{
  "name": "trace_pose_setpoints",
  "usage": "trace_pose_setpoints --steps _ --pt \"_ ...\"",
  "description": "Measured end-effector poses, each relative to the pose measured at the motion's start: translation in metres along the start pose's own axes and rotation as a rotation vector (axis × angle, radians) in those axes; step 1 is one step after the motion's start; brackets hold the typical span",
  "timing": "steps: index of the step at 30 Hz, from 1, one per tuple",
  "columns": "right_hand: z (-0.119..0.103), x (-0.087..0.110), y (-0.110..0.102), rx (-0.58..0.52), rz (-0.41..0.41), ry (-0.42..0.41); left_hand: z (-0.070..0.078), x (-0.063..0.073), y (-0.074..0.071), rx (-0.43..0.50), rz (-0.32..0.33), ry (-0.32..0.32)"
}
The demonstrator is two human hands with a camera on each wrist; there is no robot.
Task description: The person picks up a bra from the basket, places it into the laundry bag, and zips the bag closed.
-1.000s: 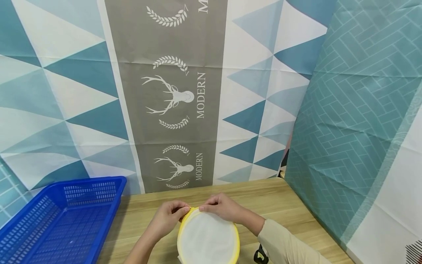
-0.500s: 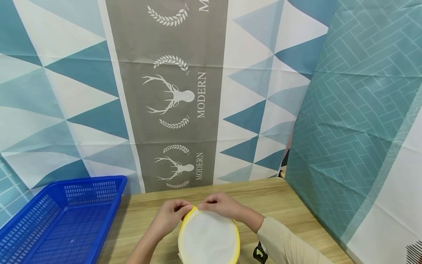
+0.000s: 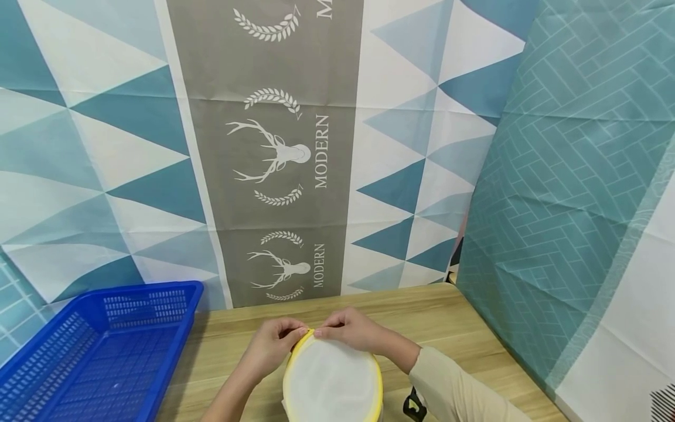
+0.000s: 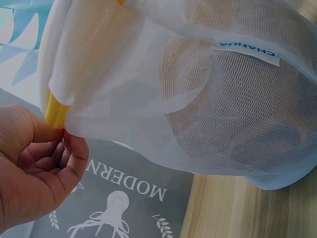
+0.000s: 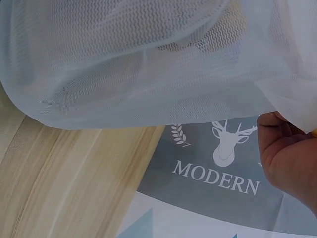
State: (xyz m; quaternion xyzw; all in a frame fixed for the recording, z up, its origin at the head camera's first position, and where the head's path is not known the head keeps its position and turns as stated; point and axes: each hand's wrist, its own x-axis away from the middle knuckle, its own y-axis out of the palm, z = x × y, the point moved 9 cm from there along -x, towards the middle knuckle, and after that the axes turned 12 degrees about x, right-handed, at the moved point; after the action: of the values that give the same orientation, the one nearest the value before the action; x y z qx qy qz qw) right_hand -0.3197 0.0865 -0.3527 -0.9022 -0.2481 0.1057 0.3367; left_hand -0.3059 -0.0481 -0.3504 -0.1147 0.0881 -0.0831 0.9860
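Observation:
A white mesh laundry bag [image 3: 334, 381] stands on the table at the bottom centre of the head view, its round top edged by a yellow band [image 3: 378, 384] that looks like a zipper. At the far side of that rim, my left hand [image 3: 271, 346] pinches the band between thumb and index finger. Close beside it, my right hand [image 3: 355, 331] pinches the same edge. The left wrist view has the yellow edging [image 4: 55, 111] at the fingertips and a blue-lettered label [image 4: 247, 52]. Blurred contents show faintly through the mesh. The right fingertips are partly hidden behind the fabric [image 5: 292, 99].
A blue plastic basket [image 3: 100, 363] sits at the left. Under the right sleeve [image 3: 453, 381] lies a small black item [image 3: 415, 406], partly cut off. The wooden table [image 3: 411, 310] ends at a patterned cloth backdrop [image 3: 279, 205], with a green cloth [image 3: 559, 193] along the right.
My two hands' fingertips have come slightly closer together along the yellow edge. Both hands keep their pinch, and the bag has barely shifted.

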Motion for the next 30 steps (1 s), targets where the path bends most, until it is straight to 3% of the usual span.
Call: trace_pose_setpoints --steps 15,30 --pt "0.004 0.0024 -0.0037 0.013 0.026 -0.002 -0.0004 0.0016 -0.0002 0.017 -0.007 0.004" --pt "0.0021 -0.0018 0.0021 -0.021 -0.025 0.031 -0.0006 -0.0028 0.002 -0.022 0.008 -0.023"
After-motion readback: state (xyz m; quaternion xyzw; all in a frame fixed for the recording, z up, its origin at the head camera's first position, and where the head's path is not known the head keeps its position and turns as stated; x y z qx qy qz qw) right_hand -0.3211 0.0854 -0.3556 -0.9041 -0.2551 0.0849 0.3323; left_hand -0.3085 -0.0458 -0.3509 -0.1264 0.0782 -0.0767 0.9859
